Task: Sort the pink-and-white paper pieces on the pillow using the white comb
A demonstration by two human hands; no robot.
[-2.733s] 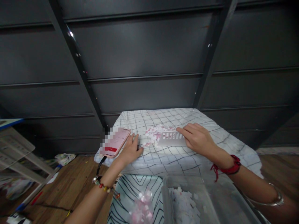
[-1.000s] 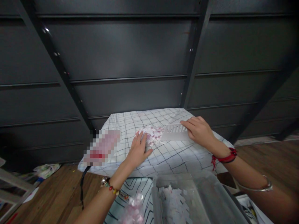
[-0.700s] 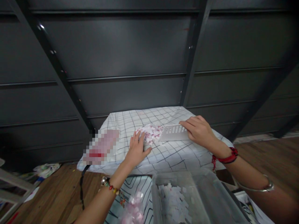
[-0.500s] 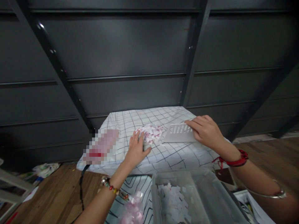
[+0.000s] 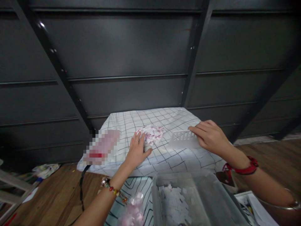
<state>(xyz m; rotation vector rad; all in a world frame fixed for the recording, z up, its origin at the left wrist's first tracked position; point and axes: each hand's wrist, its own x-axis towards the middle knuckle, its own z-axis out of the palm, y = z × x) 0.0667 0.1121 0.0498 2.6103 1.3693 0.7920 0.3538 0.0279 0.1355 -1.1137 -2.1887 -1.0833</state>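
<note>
A pile of small white and pink paper scraps [image 5: 154,134] lies on a white cloth with a dark grid [image 5: 131,117]. My left hand [image 5: 137,149] rests at the pile's left edge, palm down with fingers stretched out, holding nothing. To the right of the pile, my right hand [image 5: 210,136] grips a flat white slotted plastic piece [image 5: 182,143] by its right end. That piece stands on its long edge on or just above the cloth, apart from the scraps; whether it touches the cloth I cannot tell.
In front sits a clear plastic bin [image 5: 211,194] with white paper pieces [image 5: 174,204] in its left part. Left of it are a shiny pink plastic bundle [image 5: 134,210] and a patterned cloth. A pixelated pink object [image 5: 103,147] lies at left. Dark panels [image 5: 127,47] rise behind.
My right hand has shifted slightly right and toward me, taking the slotted white piece with it, away from the pile. My left hand stays almost still.
</note>
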